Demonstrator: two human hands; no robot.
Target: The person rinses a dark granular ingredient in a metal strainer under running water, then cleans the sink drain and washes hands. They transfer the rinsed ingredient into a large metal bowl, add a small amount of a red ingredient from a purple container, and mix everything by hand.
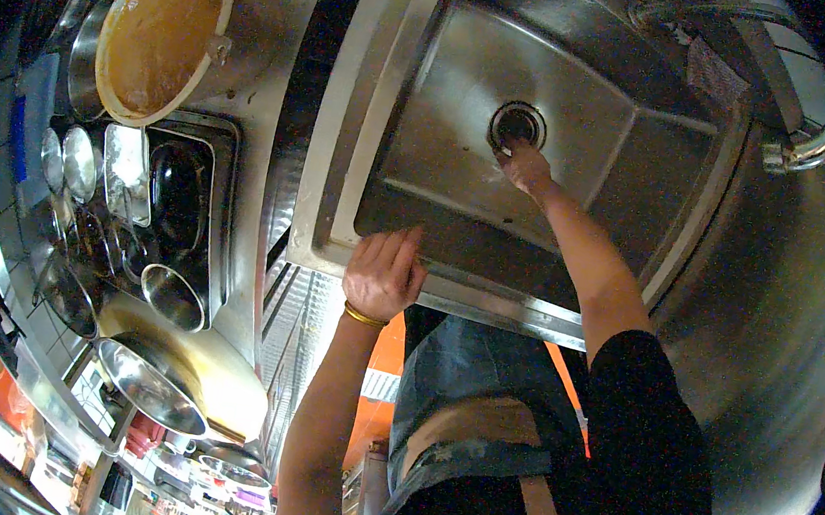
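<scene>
A stainless steel sink basin [471,60] lies before me, with a round drain opening [518,127] in its floor. My right hand [528,165] reaches down to the drain's near edge, and its fingertips are lost in the dark opening. Whether they grip anything there cannot be made out. At the near left corner of the sink, my left hand [385,270] is over the front rim [483,304] with its fingers bent and close together. It is unclear whether it grips the rim. A yellow bangle [365,317] circles the left wrist.
On the left steel counter, a large brown-stained round container [164,35] stands beside a dark tray [222,237] holding pans and utensils. Nearer sits a steel bowl [157,389]. A curved metal faucet [808,156] and a patterned cloth [715,71] are at the upper right.
</scene>
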